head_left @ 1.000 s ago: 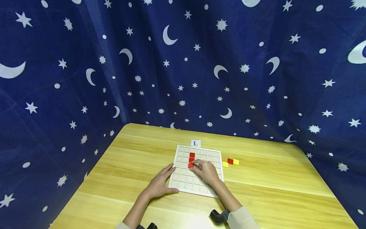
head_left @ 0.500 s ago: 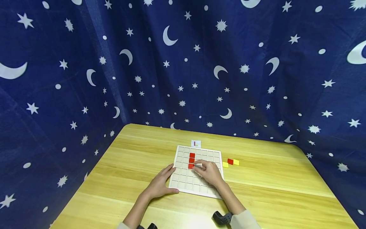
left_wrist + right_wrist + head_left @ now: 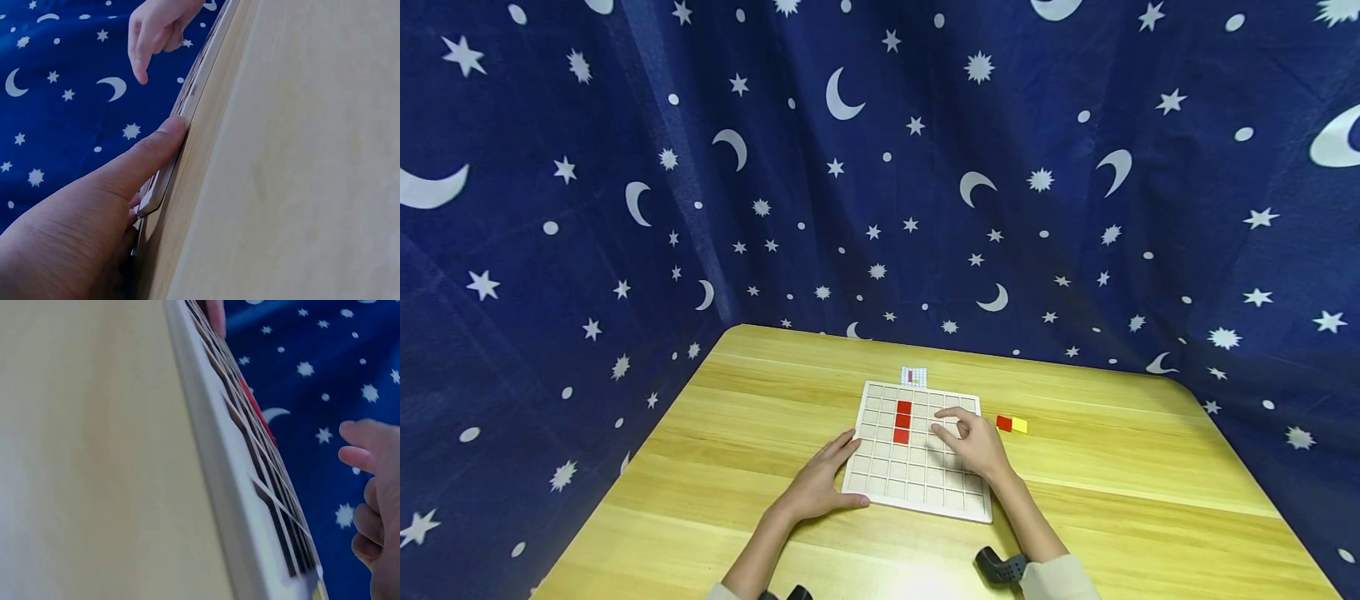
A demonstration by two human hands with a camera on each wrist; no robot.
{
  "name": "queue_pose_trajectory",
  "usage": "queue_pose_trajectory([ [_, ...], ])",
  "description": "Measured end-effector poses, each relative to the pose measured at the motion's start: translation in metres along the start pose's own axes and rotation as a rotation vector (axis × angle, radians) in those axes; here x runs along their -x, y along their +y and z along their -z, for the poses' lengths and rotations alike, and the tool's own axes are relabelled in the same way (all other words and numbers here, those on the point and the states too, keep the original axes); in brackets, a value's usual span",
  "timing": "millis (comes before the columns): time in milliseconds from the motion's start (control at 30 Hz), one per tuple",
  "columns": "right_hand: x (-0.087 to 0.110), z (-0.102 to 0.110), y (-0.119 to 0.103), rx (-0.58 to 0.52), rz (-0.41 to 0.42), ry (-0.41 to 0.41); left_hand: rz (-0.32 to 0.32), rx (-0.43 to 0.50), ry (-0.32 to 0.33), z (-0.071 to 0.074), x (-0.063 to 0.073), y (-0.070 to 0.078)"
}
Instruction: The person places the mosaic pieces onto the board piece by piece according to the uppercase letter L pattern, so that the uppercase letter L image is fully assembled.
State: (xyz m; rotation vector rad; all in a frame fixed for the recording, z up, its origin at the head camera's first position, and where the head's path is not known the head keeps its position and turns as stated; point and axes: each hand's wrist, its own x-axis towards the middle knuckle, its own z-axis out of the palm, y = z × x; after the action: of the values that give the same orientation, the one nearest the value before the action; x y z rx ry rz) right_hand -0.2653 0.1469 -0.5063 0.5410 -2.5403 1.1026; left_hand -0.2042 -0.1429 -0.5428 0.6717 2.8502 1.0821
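Note:
A white square grid board (image 3: 898,487) lies on the table. A short column of three red square tiles (image 3: 902,421) sits in its cells. My left hand (image 3: 820,483) rests at the board's near-left corner, fingers along the left side; in the left wrist view its straight thumb (image 3: 147,150) presses the front edge. Above the right part of the board hovers my right hand (image 3: 979,446), holding nothing. Its thumb and index tips are apart and the other fingers (image 3: 369,522) are curled, as the right wrist view shows.
Right of the board lie a loose red tile (image 3: 1003,423) and a yellow tile (image 3: 1019,425); my right hand hides most of another yellow tile. A small card with a printed grid pattern (image 3: 913,377) touches or nearly touches the far edge. A starry curtain (image 3: 880,183) surrounds the table.
My right hand has moved off the red tiles toward the board's right side, leaving all of them in plain view. My left hand and the board have stayed put.

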Motion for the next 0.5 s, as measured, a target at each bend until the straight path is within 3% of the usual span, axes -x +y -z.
queue_pose_trajectory([
  [267, -0.002, 0.026, 0.017, 0.008, -0.052, 0.087, -0.002, 0.001, -0.005, 0.003, 0.001, 0.002],
  [500, 0.004, 0.046, 0.043, 0.038, -0.037, 0.144, 0.000, -0.010, -0.006, 0.002, 0.001, 0.001],
])
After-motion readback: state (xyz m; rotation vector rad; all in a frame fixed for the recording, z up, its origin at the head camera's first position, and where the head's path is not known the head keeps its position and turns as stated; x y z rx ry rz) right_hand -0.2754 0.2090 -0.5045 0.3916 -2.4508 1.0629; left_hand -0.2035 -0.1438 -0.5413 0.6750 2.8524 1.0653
